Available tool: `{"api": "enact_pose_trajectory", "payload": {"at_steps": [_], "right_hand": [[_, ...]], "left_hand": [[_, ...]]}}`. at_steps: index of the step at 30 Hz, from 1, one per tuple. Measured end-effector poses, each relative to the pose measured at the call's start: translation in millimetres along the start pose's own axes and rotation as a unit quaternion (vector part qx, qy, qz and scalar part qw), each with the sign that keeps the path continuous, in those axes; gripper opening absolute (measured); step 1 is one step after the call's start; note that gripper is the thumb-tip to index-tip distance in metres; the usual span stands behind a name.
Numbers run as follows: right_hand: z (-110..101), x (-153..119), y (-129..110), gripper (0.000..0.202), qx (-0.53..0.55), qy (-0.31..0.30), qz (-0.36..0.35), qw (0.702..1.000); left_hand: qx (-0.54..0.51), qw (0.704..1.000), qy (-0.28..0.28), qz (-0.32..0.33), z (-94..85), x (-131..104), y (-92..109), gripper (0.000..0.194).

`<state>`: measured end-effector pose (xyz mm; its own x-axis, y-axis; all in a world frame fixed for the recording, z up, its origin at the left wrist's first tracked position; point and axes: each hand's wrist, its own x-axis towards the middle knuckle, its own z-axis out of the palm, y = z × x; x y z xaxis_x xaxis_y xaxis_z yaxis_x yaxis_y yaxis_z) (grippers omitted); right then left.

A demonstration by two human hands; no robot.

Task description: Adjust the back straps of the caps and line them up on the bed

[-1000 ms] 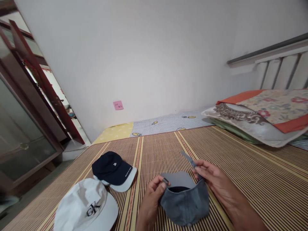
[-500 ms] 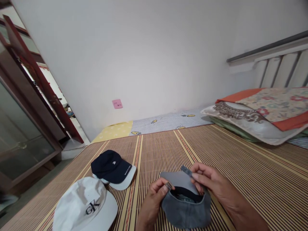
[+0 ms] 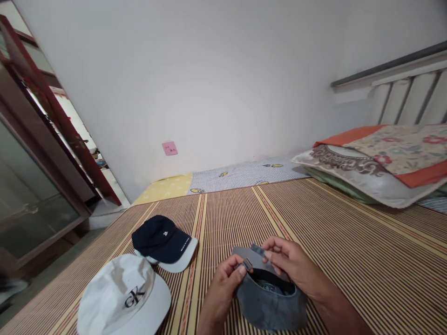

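A grey baseball cap (image 3: 270,309) lies in front of me with its back toward me and its dark inside showing. Between the thumb and fingers of my left hand (image 3: 225,284) is the cap's left strap end, which carries a metal buckle (image 3: 247,265). My right hand (image 3: 289,263) pinches the loose grey strap (image 3: 258,250) on the other side. The strap's free tip points left, close to the buckle but apart from it. Part of the cap's brim (image 3: 239,252) shows behind my fingers.
To the left lie a white cap (image 3: 111,293) with black letters and a navy cap (image 3: 157,239) with a pale brim. They rest on a striped mat (image 3: 223,223). Pillows (image 3: 384,163) are stacked at the right, and a white wall (image 3: 226,83) rises behind.
My right hand has moved left with the strap, bringing its tip nearer the buckle. My left hand keeps its pinch at the buckle. The cap has tilted slightly.
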<state>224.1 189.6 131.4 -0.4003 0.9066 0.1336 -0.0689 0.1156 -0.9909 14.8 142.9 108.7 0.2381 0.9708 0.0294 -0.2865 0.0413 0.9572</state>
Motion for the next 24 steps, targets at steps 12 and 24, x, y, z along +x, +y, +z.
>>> {"api": "enact_pose_trajectory", "payload": {"at_steps": [12, 24], "right_hand": [[2, 0, -1, 0.031, 0.038, -0.044, 0.034, 0.998], [3, 3, 14, 0.037, 0.081, -0.072, 0.062, 0.992]], "left_hand": [[0.013, 1.0, 0.016, 0.009, 1.7, 2, 0, 0.035], [-0.007, 1.0, -0.019, 0.018, 3.5, 1, -3, 0.033]]}}
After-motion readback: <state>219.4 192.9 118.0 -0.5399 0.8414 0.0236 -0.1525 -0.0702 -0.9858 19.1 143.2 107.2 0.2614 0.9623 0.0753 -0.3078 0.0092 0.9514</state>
